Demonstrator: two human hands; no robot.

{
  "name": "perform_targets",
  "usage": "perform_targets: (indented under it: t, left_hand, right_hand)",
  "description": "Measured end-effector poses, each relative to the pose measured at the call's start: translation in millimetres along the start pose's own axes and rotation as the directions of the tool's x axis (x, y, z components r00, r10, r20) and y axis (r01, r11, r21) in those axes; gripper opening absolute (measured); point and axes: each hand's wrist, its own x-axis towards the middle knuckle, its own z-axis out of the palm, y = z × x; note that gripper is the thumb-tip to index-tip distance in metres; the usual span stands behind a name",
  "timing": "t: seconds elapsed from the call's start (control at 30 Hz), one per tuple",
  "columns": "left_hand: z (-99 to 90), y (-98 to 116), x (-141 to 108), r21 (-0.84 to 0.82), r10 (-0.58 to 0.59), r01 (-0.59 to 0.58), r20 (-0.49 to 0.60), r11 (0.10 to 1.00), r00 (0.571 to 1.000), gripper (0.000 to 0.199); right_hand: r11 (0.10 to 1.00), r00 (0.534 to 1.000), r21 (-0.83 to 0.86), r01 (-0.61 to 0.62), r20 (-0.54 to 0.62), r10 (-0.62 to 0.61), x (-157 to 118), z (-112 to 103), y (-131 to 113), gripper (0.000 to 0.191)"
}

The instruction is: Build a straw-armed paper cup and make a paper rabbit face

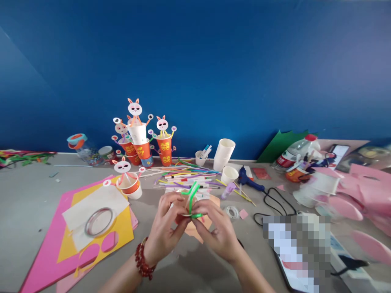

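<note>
Bent green pipe cleaners (191, 199) stand up between my two hands in the middle of the table. Fingers closed, my left hand (166, 219) pinches at their lower part, near a small pale piece. From the other side my right hand (216, 228) has its fingertips closed on the short green end. Just behind my left fingers a paper cup (180, 219) shows partly; most of it is hidden. An orange paper sheet (210, 202) lies under and behind my right hand. A red bead bracelet circles my left wrist.
Bunny figures in cups (142, 149) stand at the back left, one nearer cup figure (130, 185) beside colored sheets (45, 240) with a tape roll (88, 228). Behind my hands lie pens and pipe cleaners. A glue gun (252, 180) with its cord and a phone (284, 260) are right.
</note>
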Motion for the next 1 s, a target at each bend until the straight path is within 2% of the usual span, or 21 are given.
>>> perform_targets:
  t: [0.23,0.33,0.47,0.67,0.83,0.93,1.0]
  left_hand:
    - [0.4,-8,-4,-0.089,0.074,-0.070,0.036,0.994,0.997,0.018]
    - [-0.1,-11,-6,-0.092,0.107,-0.100,0.077,0.991,0.991,0.018]
    - [0.9,-13,-7,-0.077,0.170,-0.164,0.075,0.983,0.983,0.019]
    - [1.7,-12,-6,-0.103,0.224,-0.215,0.082,0.971,0.971,0.017]
    - [2.2,-14,-6,-0.115,0.236,-0.226,0.085,0.967,0.968,0.015]
    - [3.0,-16,-9,-0.130,0.232,-0.219,0.092,0.967,0.968,0.015]
    - [3.1,-18,-10,-0.140,0.225,-0.212,0.088,0.967,0.970,0.017]
  right_hand:
    - [0.994,1.000,-0.105,0.025,-0.001,-0.025,-8,3,1,0.024]
    - [0.990,0.999,-0.141,0.032,-0.010,-0.033,-15,3,4,0.028]
    - [0.984,0.998,-0.167,0.061,-0.008,-0.063,-22,2,7,0.032]
    - [0.984,0.996,-0.154,0.086,-0.017,-0.090,-27,0,6,0.032]
    - [0.994,0.998,-0.097,0.047,-0.048,-0.052,-34,0,8,0.036]
    - [0.993,0.997,-0.117,-0.010,-0.075,0.001,-40,-9,14,0.034]
    - [0.979,0.995,-0.197,-0.045,-0.100,0.026,-42,-26,22,0.029]
